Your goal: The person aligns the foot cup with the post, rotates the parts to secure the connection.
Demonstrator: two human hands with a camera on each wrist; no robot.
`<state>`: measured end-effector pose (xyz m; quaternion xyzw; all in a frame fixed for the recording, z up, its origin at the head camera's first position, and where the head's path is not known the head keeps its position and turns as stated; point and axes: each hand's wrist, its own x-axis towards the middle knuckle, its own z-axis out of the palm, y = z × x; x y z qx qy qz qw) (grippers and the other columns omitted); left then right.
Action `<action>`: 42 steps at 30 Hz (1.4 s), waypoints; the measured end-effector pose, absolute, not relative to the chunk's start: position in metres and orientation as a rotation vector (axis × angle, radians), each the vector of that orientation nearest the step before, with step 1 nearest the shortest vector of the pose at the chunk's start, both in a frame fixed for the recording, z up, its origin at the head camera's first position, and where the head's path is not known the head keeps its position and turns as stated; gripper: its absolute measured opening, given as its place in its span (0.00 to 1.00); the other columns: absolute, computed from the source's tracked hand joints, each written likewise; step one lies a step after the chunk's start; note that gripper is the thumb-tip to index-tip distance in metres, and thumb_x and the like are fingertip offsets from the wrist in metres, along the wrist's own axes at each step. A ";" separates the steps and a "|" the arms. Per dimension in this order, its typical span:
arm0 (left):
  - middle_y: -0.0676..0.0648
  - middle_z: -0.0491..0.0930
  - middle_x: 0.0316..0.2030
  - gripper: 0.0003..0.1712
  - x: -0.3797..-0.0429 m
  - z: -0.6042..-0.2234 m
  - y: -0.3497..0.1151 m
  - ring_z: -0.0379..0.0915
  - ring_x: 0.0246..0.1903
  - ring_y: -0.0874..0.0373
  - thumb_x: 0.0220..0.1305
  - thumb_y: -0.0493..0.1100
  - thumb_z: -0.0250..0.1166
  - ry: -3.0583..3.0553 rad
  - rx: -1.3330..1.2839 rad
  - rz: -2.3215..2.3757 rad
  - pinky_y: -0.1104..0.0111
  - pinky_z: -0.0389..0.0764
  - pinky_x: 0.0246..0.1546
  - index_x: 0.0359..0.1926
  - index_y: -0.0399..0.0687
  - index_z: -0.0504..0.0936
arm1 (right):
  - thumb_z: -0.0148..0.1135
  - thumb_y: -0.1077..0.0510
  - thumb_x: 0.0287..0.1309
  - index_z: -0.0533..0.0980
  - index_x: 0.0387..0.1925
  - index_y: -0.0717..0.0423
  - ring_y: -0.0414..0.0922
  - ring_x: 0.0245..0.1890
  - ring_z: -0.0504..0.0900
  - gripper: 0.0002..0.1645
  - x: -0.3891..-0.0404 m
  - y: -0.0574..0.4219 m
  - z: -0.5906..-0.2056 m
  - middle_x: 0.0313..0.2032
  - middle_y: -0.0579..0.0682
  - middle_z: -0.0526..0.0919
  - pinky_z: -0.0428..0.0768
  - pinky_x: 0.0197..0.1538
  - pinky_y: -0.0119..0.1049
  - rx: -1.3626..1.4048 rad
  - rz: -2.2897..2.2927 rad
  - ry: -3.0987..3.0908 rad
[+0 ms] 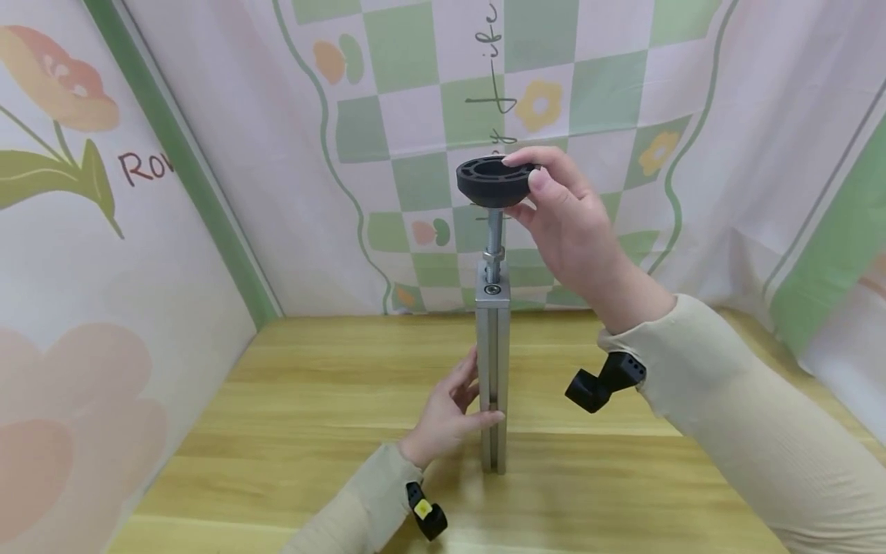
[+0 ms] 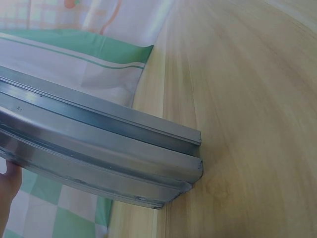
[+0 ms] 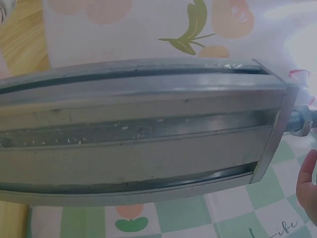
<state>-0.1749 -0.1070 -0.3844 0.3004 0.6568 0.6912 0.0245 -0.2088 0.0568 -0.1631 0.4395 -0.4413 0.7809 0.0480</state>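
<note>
A slotted aluminium profile (image 1: pixel 493 362) stands upright on the wooden table, a flat end plate (image 1: pixel 493 300) on its top. From the plate rises a threaded rod (image 1: pixel 494 229) with a nut (image 3: pixel 303 121), topped by a round black levelling foot (image 1: pixel 493 191), its hollow underside facing up. My right hand (image 1: pixel 571 219) pinches the foot's right rim between thumb and fingers. Lower down, my left hand (image 1: pixel 446 419) grips the profile from the left, thumb across the front and fingers partly hidden behind. The profile's bottom end (image 2: pixel 183 173) meets the tabletop in the left wrist view.
The wooden table (image 1: pixel 311 392) reaches back to a printed curtain (image 1: pixel 401 61) with green checks. Another curtain (image 1: pixel 90 285) hangs along the left side. Black camera mounts are strapped at both wrists, over beige sleeves (image 1: pixel 727 385).
</note>
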 end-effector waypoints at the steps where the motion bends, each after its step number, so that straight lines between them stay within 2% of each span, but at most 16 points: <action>1: 0.47 0.44 0.74 0.51 -0.175 -0.385 -0.107 0.53 0.69 0.47 0.54 0.26 0.64 2.030 0.932 2.139 0.56 0.57 0.68 0.74 0.45 0.46 | 0.57 0.59 0.61 0.78 0.42 0.52 0.50 0.52 0.72 0.09 -0.208 0.057 -0.163 0.51 0.57 0.73 0.71 0.51 0.38 1.335 2.377 -1.345; 10: 0.48 0.44 0.74 0.51 -0.175 -0.388 -0.107 0.53 0.69 0.50 0.54 0.26 0.64 2.025 0.932 2.144 0.54 0.57 0.68 0.74 0.44 0.46 | 0.50 0.67 0.58 0.79 0.38 0.47 0.48 0.51 0.74 0.15 -0.206 0.054 -0.163 0.48 0.55 0.75 0.73 0.56 0.33 1.160 2.257 -1.457; 17: 0.49 0.44 0.74 0.51 -0.175 -0.387 -0.108 0.53 0.69 0.48 0.55 0.27 0.65 2.030 0.921 2.141 0.56 0.58 0.68 0.74 0.46 0.46 | 0.54 0.72 0.52 0.76 0.31 0.47 0.45 0.45 0.71 0.16 -0.198 0.050 -0.156 0.42 0.49 0.71 0.75 0.49 0.29 1.026 2.155 -1.534; 21: 0.49 0.45 0.74 0.51 -0.174 -0.386 -0.108 0.54 0.68 0.49 0.56 0.28 0.65 2.039 0.933 2.137 0.56 0.58 0.68 0.74 0.47 0.46 | 0.54 0.73 0.50 0.74 0.34 0.48 0.45 0.45 0.70 0.17 -0.198 0.048 -0.155 0.41 0.49 0.71 0.76 0.47 0.28 1.043 2.145 -1.520; 25: 0.48 0.45 0.74 0.50 -0.175 -0.386 -0.107 0.56 0.67 0.51 0.57 0.29 0.64 2.041 0.946 2.135 0.54 0.58 0.68 0.74 0.47 0.46 | 0.53 0.69 0.52 0.69 0.45 0.50 0.48 0.51 0.70 0.19 -0.202 0.049 -0.158 0.46 0.53 0.70 0.73 0.53 0.31 1.134 2.242 -1.487; 29: 0.48 0.46 0.74 0.50 -0.176 -0.386 -0.107 0.57 0.67 0.55 0.56 0.29 0.65 2.045 0.941 2.134 0.56 0.59 0.68 0.74 0.47 0.47 | 0.67 0.58 0.50 0.61 0.55 0.50 0.48 0.54 0.71 0.33 -0.213 0.052 -0.160 0.50 0.56 0.69 0.69 0.58 0.38 1.282 2.520 -1.391; 31: 0.47 0.46 0.74 0.50 -0.176 -0.386 -0.107 0.57 0.66 0.57 0.56 0.29 0.65 2.041 0.955 2.134 0.59 0.60 0.67 0.74 0.46 0.46 | 0.69 0.51 0.48 0.60 0.58 0.51 0.48 0.54 0.71 0.38 -0.218 0.053 -0.161 0.51 0.56 0.71 0.69 0.58 0.41 1.388 2.628 -1.340; 34: 0.47 0.47 0.74 0.51 -0.177 -0.387 -0.106 0.58 0.65 0.60 0.56 0.29 0.65 2.035 0.979 2.133 0.63 0.61 0.67 0.74 0.46 0.46 | 0.61 0.45 0.55 0.61 0.60 0.53 0.48 0.52 0.72 0.35 -0.224 0.054 -0.160 0.52 0.56 0.72 0.68 0.58 0.44 1.569 2.672 -1.306; 37: 0.47 0.47 0.74 0.51 -0.179 -0.387 -0.106 0.58 0.65 0.62 0.57 0.30 0.65 2.038 0.994 2.130 0.66 0.62 0.66 0.74 0.48 0.46 | 0.51 0.43 0.60 0.62 0.61 0.55 0.50 0.51 0.71 0.32 -0.227 0.053 -0.159 0.55 0.58 0.70 0.68 0.58 0.44 1.708 2.693 -1.266; 42: 0.49 0.45 0.74 0.51 -0.179 -0.387 -0.107 0.57 0.66 0.61 0.56 0.28 0.65 2.035 1.008 2.134 0.64 0.61 0.67 0.74 0.48 0.45 | 0.48 0.47 0.59 0.67 0.59 0.57 0.51 0.50 0.71 0.29 -0.225 0.052 -0.158 0.56 0.59 0.70 0.68 0.58 0.44 1.746 2.782 -1.191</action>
